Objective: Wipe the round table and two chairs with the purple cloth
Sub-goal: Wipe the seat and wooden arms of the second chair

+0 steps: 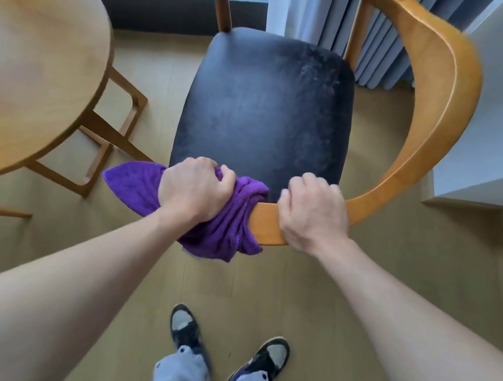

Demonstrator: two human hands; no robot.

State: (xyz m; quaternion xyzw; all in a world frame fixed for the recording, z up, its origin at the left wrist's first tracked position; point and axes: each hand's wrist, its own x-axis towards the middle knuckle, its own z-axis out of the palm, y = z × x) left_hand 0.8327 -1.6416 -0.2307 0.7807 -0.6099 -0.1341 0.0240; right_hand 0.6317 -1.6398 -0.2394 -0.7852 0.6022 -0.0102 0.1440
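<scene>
- Head view, looking down past both forearms to the floor (310, 290).
- Left hand (193, 186) clenched around the purple cloth (225, 228), which is bunched over the near end of the chair's curved wooden back rail (437, 97); loose cloth ends stick out left of the fist and hang below the rail.
- Right hand (313, 214) grips the bare rail just beside the cloth, fingers curled over its top edge.
- Chair (265, 111): dark padded seat, faint dusty smears toward its far right corner; the rail sweeps round the right side to the far uprights.
- Round wooden worktop (30, 66) at left, near the chair but apart from it; leg frame visible beneath its near edge.
- Window sill and grey curtains (344, 18) beyond the chair.
- Two dark-and-pale sneakers (187, 327) and grey trouser legs on the floor below.
</scene>
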